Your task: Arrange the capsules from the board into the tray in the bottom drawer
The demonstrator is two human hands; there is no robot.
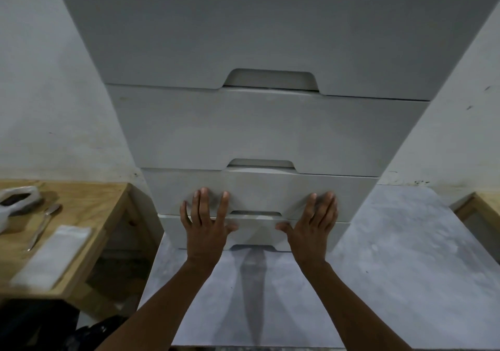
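Note:
A tall white chest of drawers (265, 128) fills the middle of the view, all its drawers pushed in. The bottom drawer (257, 233) is the lowest front, just above the floor. My left hand (207, 225) and my right hand (311, 226) lie flat against the lower drawer fronts, fingers spread, palms on the bottom drawer and fingertips reaching the drawer above it. Neither hand holds anything. No capsules and no tray show; the drawer's inside is hidden.
A wooden table (89, 210) stands at the left, carrying a flat white board or packet (52, 256), a metal tool (43, 225) and a white bag (16, 202). Another wooden edge (484, 207) shows at the right. Grey concrete floor (392, 269) lies below.

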